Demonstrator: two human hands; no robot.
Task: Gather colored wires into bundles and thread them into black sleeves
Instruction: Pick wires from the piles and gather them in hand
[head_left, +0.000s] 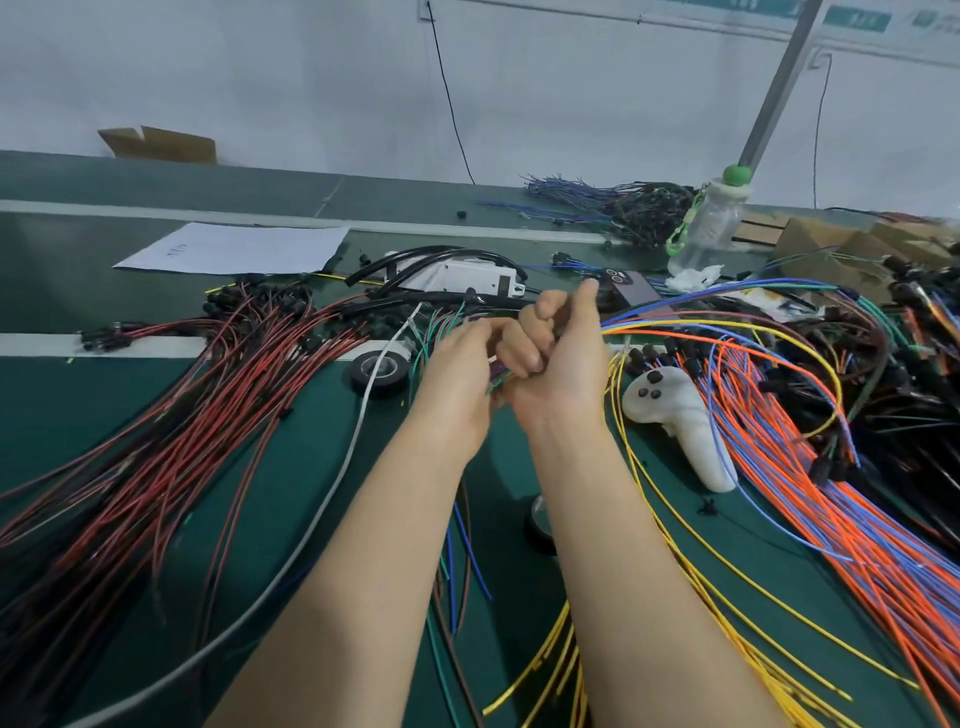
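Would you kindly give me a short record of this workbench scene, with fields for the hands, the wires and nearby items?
surface: green table
left hand: grips the wire bundle, fingers curled
right hand: grips the same bundle, thumb raised
left side: red and dark wires, piled
right side: orange and blue wires, fanned out
black sleeves: lying behind the hands
tape roll: flat on the table, left of the left hand
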